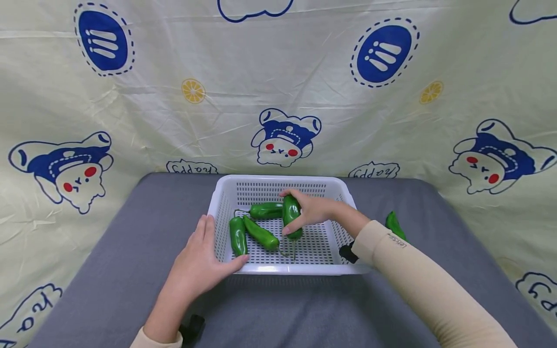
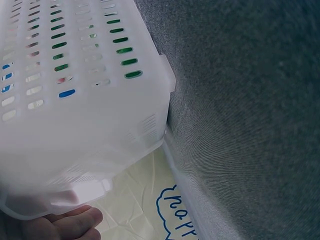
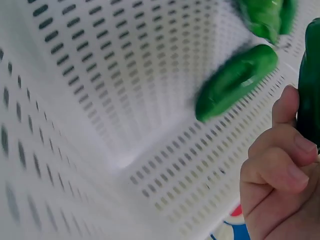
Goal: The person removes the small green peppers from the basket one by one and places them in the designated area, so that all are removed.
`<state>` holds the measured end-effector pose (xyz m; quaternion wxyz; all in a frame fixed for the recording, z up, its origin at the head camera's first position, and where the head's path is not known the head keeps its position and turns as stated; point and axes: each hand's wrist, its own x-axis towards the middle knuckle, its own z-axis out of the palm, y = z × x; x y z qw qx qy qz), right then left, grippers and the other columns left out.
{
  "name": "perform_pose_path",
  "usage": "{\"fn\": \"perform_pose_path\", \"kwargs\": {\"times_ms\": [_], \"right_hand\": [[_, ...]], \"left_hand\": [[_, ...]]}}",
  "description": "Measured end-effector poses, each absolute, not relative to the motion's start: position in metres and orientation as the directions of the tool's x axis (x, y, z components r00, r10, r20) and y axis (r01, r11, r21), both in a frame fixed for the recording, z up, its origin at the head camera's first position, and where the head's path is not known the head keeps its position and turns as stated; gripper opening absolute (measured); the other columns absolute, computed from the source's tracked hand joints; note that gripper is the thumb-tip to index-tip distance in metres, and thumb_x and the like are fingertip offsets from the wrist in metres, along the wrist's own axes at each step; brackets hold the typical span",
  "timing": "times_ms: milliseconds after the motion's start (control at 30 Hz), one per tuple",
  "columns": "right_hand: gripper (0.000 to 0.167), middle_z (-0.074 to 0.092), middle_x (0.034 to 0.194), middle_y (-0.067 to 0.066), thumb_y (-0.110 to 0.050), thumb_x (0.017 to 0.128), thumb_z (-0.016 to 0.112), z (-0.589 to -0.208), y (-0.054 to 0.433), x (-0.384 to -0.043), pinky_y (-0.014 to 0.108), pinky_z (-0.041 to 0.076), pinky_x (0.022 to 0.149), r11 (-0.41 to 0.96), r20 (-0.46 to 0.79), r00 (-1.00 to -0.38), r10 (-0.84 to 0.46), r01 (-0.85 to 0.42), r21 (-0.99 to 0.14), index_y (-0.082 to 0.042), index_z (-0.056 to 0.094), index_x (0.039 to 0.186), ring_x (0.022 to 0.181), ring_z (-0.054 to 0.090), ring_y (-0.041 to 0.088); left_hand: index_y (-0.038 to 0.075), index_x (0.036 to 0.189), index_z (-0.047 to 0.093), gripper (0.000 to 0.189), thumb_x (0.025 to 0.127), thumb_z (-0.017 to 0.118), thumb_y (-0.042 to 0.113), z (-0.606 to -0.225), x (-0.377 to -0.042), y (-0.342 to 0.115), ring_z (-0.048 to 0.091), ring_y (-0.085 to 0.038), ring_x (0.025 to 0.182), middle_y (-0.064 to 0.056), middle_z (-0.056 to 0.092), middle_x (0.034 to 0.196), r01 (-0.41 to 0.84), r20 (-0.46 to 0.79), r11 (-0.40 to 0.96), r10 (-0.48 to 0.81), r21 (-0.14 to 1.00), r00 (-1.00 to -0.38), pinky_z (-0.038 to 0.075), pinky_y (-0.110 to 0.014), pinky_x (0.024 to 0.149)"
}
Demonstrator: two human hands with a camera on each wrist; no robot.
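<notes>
In the head view, my right hand (image 1: 311, 208) grips a green pepper (image 1: 291, 212) between thumb and fingers over the white basket (image 1: 287, 269). That pepper stands roughly upright, its thin stem pointing down. Three more green peppers lie in the basket: one at the back (image 1: 266, 210), one slanting in the middle (image 1: 261, 234) and one by the left wall (image 1: 238, 237). My left hand (image 1: 197, 261) rests against the basket's front left corner, fingers extended along the left rim and thumb at the front rim. The right wrist view shows the held pepper (image 3: 310, 80) only partly, at its right edge.
Another green pepper (image 1: 395, 226) lies on the grey cloth (image 1: 143, 241) right of the basket, partly hidden by my right sleeve (image 1: 413, 270). Behind the table hangs a printed pale curtain (image 1: 287, 72). The basket's perforated wall (image 2: 60, 115) fills much of the left wrist view.
</notes>
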<state>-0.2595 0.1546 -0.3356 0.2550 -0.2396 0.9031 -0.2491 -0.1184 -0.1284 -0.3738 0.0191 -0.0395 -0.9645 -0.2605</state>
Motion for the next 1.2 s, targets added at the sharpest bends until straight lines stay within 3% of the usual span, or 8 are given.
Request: {"fn": "perform_pose_path", "kwargs": {"times_ms": [233, 500, 900, 1200], "right_hand": [[0.102, 0.039, 0.144, 0.008, -0.041, 0.076, 0.085, -0.306, 0.176, -0.250, 0.042, 0.051, 0.100, 0.712, -0.319, -0.758, -0.568, -0.260, -0.652, -0.029, 0.017, 0.152, 0.120, 0.052, 0.026], [0.100, 0.040, 0.142, 0.013, -0.038, 0.079, 0.084, -0.287, 0.205, -0.240, 0.042, 0.054, 0.095, 0.686, -0.287, -0.781, -0.554, -0.233, -0.689, -0.028, 0.016, 0.151, 0.117, 0.055, 0.031], [0.097, 0.042, 0.142, 0.021, -0.025, 0.084, 0.080, -0.287, 0.265, -0.230, 0.046, 0.055, 0.091, 0.605, -0.282, -0.780, -0.559, -0.151, -0.782, -0.026, 0.010, 0.152, 0.117, 0.057, 0.036], [0.098, 0.037, 0.134, 0.026, -0.028, 0.086, 0.077, -0.294, 0.325, -0.222, 0.043, 0.053, 0.084, 0.698, -0.324, -0.836, -0.442, -0.094, -0.710, -0.029, 0.007, 0.153, 0.114, 0.054, 0.037]], "left_hand": [[0.000, 0.158, 0.010, 0.128, 0.074, 0.060, 0.082, -0.374, -0.116, -0.127, 0.034, -0.043, 0.143, -0.022, 0.014, 0.164, 0.099, 0.074, 0.862, 0.072, 0.497, -0.995, 0.041, -0.062, 0.104], [0.000, 0.158, 0.011, 0.127, 0.074, 0.059, 0.082, -0.374, -0.116, -0.127, 0.033, -0.043, 0.144, -0.023, 0.014, 0.164, 0.107, 0.079, 0.862, 0.078, 0.495, -0.994, 0.040, -0.061, 0.105], [0.001, 0.158, 0.012, 0.127, 0.074, 0.060, 0.082, -0.376, -0.117, -0.128, 0.033, -0.043, 0.144, -0.023, 0.015, 0.164, 0.106, 0.084, 0.863, 0.074, 0.493, -0.994, 0.040, -0.061, 0.106], [0.000, 0.158, 0.010, 0.127, 0.074, 0.061, 0.081, -0.375, -0.117, -0.128, 0.030, -0.044, 0.145, -0.023, 0.012, 0.164, 0.101, 0.075, 0.861, 0.073, 0.499, -0.995, 0.038, -0.062, 0.107]]}}
